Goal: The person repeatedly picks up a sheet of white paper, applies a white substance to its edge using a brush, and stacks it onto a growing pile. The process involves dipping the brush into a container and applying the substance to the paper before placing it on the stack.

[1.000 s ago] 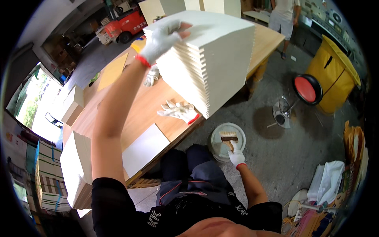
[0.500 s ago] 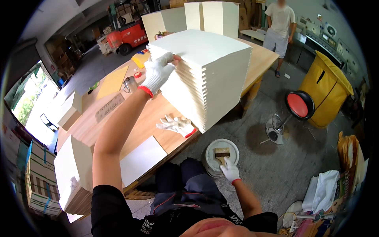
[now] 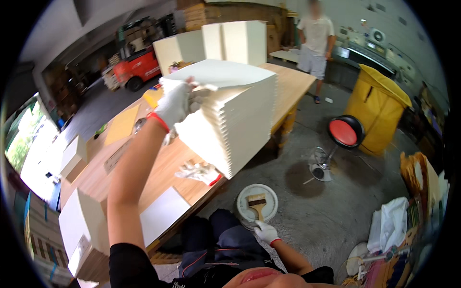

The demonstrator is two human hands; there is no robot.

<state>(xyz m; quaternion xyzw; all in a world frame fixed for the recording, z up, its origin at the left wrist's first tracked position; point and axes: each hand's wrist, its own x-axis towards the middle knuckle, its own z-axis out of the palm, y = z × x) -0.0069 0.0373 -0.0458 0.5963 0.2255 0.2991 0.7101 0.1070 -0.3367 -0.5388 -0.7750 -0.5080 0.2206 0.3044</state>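
Note:
A tall stack of white paper blocks (image 3: 247,127) with stepped edges stands on the wooden table. My left hand (image 3: 174,102), in a white knit glove with a red cuff, grips the left edge of the top sheet (image 3: 218,72), whose near edge is raised off the layers below. Low on the right, my gloved right hand (image 3: 266,233) holds a flat paintbrush (image 3: 257,201) by its wooden handle. The bristles are over the white, round top of a bucket (image 3: 272,211); whether they touch it I cannot tell. A spare glove (image 3: 198,173) lies beside the stack.
More white blocks (image 3: 86,225) and a flat white sheet (image 3: 163,213) are on the table (image 3: 165,165). A red-seated stool (image 3: 343,132) and a yellow bin (image 3: 382,113) stand to the right. One person (image 3: 316,43) is beyond the table; a red forklift (image 3: 139,67) is at the back.
My left hand has raised the top sheet's near edge. My right hand has drawn back slightly with the brush, showing more of its handle. The whole view has shifted.

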